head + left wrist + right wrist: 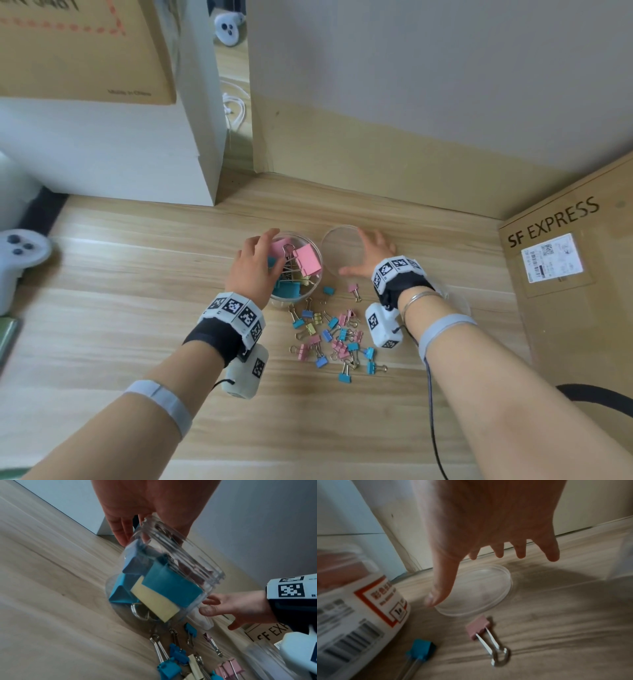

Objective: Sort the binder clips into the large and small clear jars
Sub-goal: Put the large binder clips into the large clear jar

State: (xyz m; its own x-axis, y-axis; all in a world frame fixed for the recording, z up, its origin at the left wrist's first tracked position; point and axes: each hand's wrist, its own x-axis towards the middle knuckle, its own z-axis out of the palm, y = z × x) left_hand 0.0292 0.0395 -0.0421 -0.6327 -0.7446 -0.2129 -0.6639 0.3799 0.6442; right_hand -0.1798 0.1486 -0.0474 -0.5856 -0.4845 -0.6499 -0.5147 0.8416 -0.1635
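A large clear jar (303, 295) (171, 588) (359, 608) stands on the wooden table and holds several big pink, blue and yellow binder clips. My left hand (263, 253) (137, 520) grips it at the left of its rim, thumb over the far edge. Just to the right lies a round clear lid (342, 251) (481, 592). Above it my right hand (370, 253) (448, 574) is spread flat, its thumb tip at the lid's near edge. Several small coloured clips (335, 337) (178, 654) lie scattered in front of the jar. A faint clear container (459, 301) shows right of my right wrist.
An SF Express carton (565, 260) borders the table on the right. At the back left are a white box (120, 154) and a white controller (17, 257). A dark cable (431, 411) hangs from my right forearm. The wall runs along the back.
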